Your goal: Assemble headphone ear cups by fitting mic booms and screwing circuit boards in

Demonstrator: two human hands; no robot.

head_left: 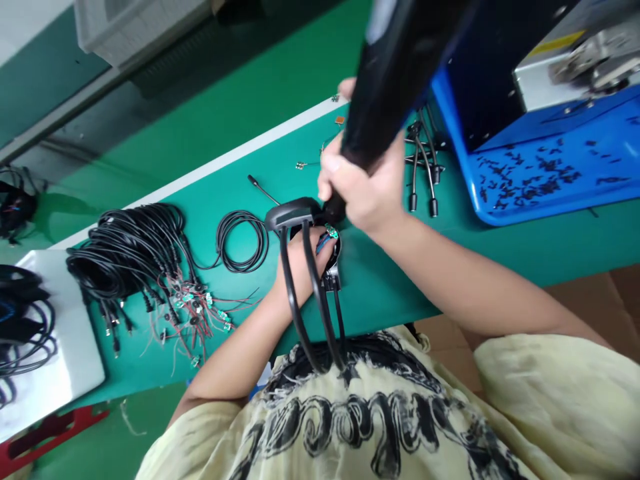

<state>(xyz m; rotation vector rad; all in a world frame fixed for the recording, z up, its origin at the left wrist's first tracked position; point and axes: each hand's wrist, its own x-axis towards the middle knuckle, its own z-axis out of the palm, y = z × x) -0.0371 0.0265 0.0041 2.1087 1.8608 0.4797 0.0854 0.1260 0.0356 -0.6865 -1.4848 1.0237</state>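
Black tool (387, 87) blurred and cut off by the top edge, left grip (301, 261) partly hidden behind the headset (294, 213).

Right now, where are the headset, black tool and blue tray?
Headset (293, 213): head view, on the upper ear cup's shell.
Black tool (385, 87): head view, on its body above the grip.
Blue tray (463, 157): head view, on its left rim.
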